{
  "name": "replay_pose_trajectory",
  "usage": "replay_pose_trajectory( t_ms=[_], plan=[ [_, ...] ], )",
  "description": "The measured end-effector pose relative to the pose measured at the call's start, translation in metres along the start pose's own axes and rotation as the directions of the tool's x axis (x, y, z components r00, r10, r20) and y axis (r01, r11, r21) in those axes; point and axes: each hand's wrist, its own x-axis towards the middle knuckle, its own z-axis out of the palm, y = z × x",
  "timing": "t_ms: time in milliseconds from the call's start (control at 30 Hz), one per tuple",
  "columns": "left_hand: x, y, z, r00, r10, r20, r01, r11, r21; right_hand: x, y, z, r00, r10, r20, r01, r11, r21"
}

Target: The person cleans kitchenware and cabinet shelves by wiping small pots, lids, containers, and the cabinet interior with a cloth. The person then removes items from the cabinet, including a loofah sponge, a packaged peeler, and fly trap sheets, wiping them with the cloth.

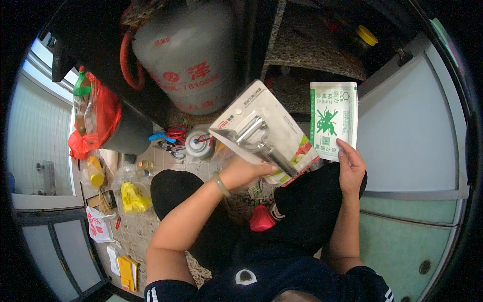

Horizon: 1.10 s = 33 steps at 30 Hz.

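My left hand (pixel 243 173), with a pale bangle at its wrist, holds a blister pack (pixel 288 126) by its lower edge. Under the clear plastic lies a metal peeler (pixel 281 160) with a shiny head, on a white card bearing writing and a vegetable picture. Between thumb and fingers of my right hand (pixel 351 171) is the lower corner of a flat white and green packet (pixel 341 117) printed with a green fly. Both items are up in front of the low cupboard, apart from each other. The left fingers behind the card are hidden.
A grey gas cylinder (pixel 196 49) with a red hose (pixel 128 60) stands ahead. Left of it are a bin (pixel 130 128) with a red bag (pixel 107 109), scissors (pixel 176 135) and a white lidded pot (pixel 198 147). A yellow bag (pixel 134 198) lies on the floor. Pale doors (pixel 407 128) flank the right.
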Motion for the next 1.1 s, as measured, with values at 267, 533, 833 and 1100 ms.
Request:
replay_pose_trajectory(
  t_ms=[267, 533, 833, 1100],
  plan=[
    [-0.001, 0.013, 0.002, 0.997, 0.080, 0.013, -0.081, 0.989, 0.125, 0.003, -0.018, -0.005, 0.997, 0.045, 0.060, -0.041, 0.998, -0.056],
    [-0.003, 0.009, 0.003, 0.993, 0.110, 0.045, -0.102, 0.983, -0.153, -0.002, -0.024, -0.002, 0.997, 0.022, 0.068, -0.018, 0.998, -0.062],
    [-0.007, 0.020, 0.005, 0.995, 0.045, 0.095, -0.014, 0.951, -0.309, -0.002, -0.020, 0.000, 0.995, 0.048, 0.085, -0.039, 0.994, -0.101],
    [-0.006, 0.020, 0.004, 0.993, 0.048, 0.109, -0.008, 0.940, -0.342, 0.001, -0.011, 0.003, 0.992, 0.075, 0.101, -0.066, 0.994, -0.083]
  ],
)
